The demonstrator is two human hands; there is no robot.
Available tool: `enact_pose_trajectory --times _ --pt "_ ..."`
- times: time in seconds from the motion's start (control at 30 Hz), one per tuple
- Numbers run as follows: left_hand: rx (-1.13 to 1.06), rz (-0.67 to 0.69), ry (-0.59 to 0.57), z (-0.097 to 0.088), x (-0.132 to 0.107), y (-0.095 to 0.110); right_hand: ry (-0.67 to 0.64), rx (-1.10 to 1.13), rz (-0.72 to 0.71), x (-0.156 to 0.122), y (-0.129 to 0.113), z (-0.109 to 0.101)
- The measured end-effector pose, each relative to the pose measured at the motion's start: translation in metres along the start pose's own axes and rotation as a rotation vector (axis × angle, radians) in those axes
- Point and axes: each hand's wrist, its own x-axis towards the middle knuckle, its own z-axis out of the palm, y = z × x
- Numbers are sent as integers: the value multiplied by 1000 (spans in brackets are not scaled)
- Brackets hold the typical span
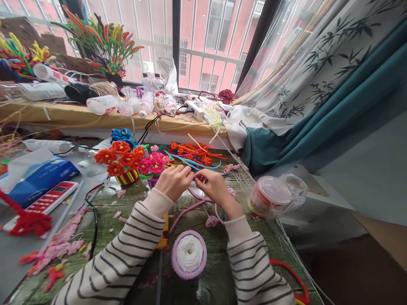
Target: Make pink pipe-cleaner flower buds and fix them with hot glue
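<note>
My left hand and my right hand meet above the middle of the table, thumbs and fingertips pinched close together. Between them is a thin pink pipe cleaner, which trails below the fingers; the pinched part is mostly hidden. Nearer to me stands a small round pot with a pink fuzzy rim and a white roll-like filling. Beside my right wrist lies a small mauve pipe-cleaner flower. Just past my left hand are pink pipe-cleaner flowers in a purple pot.
Orange flowers in a striped pot stand left, near a calculator and blue tissue pack. Loose pipe cleaners lie behind my hands. A plastic-wrapped tub and thin wires sit right. Bottles crowd the windowsill.
</note>
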Motion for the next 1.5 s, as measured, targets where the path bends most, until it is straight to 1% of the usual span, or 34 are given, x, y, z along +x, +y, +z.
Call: enact_pose_trajectory --times 0.2,0.5,0.63,0.8,1.03,1.23,1.5 --pt "43 58 45 0 -1 2 4 -11 -29 1 -1 -2" --pt "54 46 147 11 -4 -1 84 58 -36 0 3 8" --pt "44 13 175 14 -4 0 114 119 -40 1 4 10" --pt "17 -20 157 13 -3 -1 134 131 -40 1 5 10" --pt "1 -103 115 3 -6 -6 139 124 -6 1 9 9" --pt "-2 -65 70 2 -2 -1 104 96 -11 1 8 7" --pt "53 19 109 4 -3 -2 95 74 -38 1 6 6"
